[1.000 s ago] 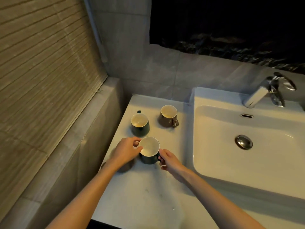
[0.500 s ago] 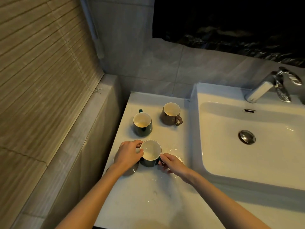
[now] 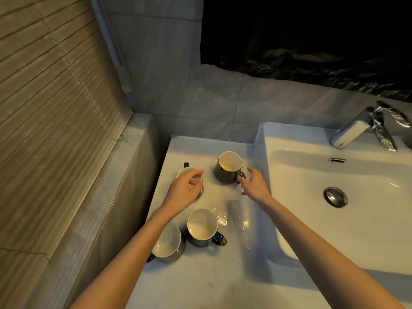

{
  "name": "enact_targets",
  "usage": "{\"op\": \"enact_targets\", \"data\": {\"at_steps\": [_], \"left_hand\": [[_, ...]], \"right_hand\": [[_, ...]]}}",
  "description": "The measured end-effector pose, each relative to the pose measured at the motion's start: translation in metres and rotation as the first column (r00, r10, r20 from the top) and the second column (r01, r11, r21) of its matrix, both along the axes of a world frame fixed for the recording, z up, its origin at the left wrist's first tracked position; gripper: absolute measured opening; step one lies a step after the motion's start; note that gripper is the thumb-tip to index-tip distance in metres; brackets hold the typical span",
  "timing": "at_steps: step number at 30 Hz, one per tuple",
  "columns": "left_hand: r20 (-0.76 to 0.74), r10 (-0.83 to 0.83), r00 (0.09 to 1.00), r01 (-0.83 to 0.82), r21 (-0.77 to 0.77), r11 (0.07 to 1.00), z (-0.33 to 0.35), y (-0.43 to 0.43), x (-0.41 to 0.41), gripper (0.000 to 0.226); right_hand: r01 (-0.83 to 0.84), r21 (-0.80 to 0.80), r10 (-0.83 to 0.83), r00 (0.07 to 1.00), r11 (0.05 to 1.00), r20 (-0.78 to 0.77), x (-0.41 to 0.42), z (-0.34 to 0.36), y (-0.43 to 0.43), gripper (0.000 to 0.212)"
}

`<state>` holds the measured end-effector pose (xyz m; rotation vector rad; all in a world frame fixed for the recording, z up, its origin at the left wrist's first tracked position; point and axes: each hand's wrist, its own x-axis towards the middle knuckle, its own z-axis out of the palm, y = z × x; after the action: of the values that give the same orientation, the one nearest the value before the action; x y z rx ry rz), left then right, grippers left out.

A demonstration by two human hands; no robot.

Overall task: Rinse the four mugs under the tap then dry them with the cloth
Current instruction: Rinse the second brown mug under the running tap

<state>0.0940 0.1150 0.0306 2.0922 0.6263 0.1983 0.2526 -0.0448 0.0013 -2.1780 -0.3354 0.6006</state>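
Note:
Four mugs stand on the white counter (image 3: 200,279) left of the sink. My left hand (image 3: 185,189) hovers over the back-left green mug (image 3: 186,171), fingers loosely curved above its rim, and hides most of it. My right hand (image 3: 254,186) reaches with spread fingers to the handle of the back-right brown mug (image 3: 228,168), fingertips touching it. A second green mug (image 3: 201,228) stands free at the front, handle to the right. A brown mug (image 3: 168,243) beside it is partly behind my left forearm. No cloth is in view.
The white sink basin (image 3: 334,230) with its drain (image 3: 335,196) lies to the right, the chrome tap (image 3: 356,130) at its back edge. Water is spilled on the counter (image 3: 223,217) between the mugs. A tiled ledge and blinds (image 3: 55,108) close off the left.
Both hands have let go of the front green mug, which now stands on the counter. They moved back, the left over the back green mug, the right to the brown mug's handle.

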Motion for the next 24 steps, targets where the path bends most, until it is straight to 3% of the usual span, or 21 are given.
{"op": "enact_targets", "data": {"at_steps": [2, 5, 8, 11, 18, 24], "left_hand": [[-0.015, 0.005, 1.0, -0.006, -0.067, 0.998, 0.004, 0.001, 0.018, 0.037], [-0.033, -0.014, 0.999, 0.01, -0.134, 0.991, 0.003, 0.002, 0.038, 0.039], [-0.035, -0.016, 0.999, 0.01, -0.17, 0.985, 0.0, -0.001, 0.048, 0.041], [-0.037, -0.019, 0.999, 0.012, -0.195, 0.981, -0.002, -0.005, 0.055, 0.044], [-0.057, 0.133, 0.99, -0.143, -0.496, 0.857, 0.006, -0.018, 0.062, 0.05], [-0.055, 0.14, 0.989, -0.137, -0.714, 0.687, 0.032, -0.046, 0.069, 0.072]], "right_hand": [[0.006, -0.011, -0.007, 0.997, 1.0, -0.081, 0.011, -0.004, 0.008, 0.045], [0.012, -0.021, -0.016, 0.987, 1.0, -0.16, 0.021, -0.012, 0.018, 0.011], [-0.054, 0.006, 0.053, 0.953, 0.999, -0.298, 0.027, -0.019, 0.022, 0.028], [-0.053, 0.026, 0.059, 0.914, 0.998, -0.401, 0.024, -0.021, 0.024, 0.03], [-0.049, 0.169, 0.112, 0.915, 0.984, -0.388, 0.009, 0.008, 0.005, 0.026], [-0.129, 0.272, 0.195, 0.953, 0.954, -0.232, -0.004, 0.068, -0.046, 0.023]]}}
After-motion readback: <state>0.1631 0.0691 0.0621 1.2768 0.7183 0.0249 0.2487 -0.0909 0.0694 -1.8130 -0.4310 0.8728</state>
